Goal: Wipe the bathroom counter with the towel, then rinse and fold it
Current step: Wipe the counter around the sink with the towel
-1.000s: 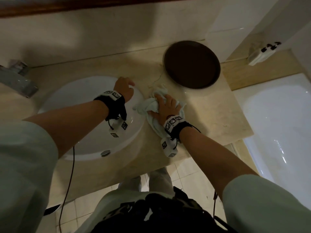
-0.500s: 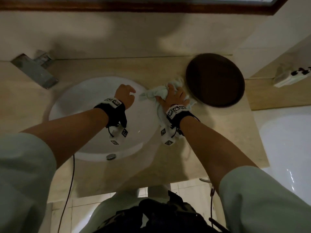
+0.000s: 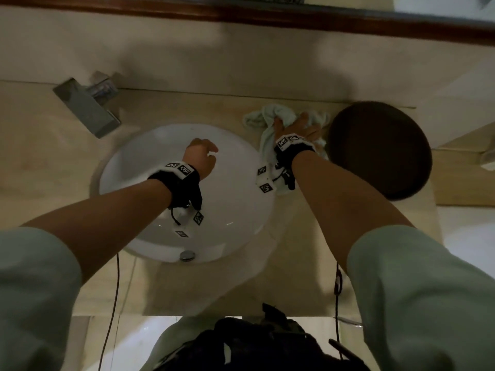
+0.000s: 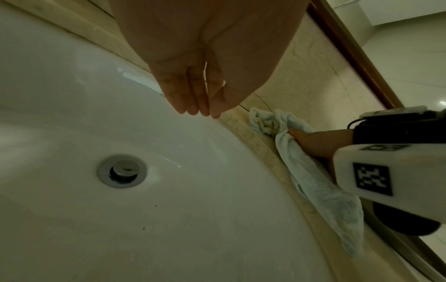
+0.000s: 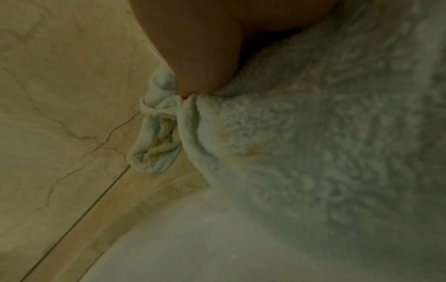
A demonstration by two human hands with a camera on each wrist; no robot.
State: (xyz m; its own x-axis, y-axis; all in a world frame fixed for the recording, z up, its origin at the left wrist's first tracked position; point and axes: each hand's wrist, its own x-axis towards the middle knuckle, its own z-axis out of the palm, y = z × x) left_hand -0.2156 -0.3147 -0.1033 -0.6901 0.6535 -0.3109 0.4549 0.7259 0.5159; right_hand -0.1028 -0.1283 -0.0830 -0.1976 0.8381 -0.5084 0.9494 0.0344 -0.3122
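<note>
terry-cloth towel (image 3: 278, 116) bunched on counter (image 3: 40, 162) at 1 o'clock of sink (image 3: 235, 210) — beside dark tray (image 3: 380, 148). soft, light, probably damp; best gathered at the bunch. right hand (image 3: 297, 128) clutching it; left hand (image 3: 201, 159) loosely curled, holding nothing, over basin.

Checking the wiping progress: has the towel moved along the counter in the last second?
Yes. The towel, under the right hand, has slid away from the counter's front edge toward the back wall, beside the dark round tray.
</note>
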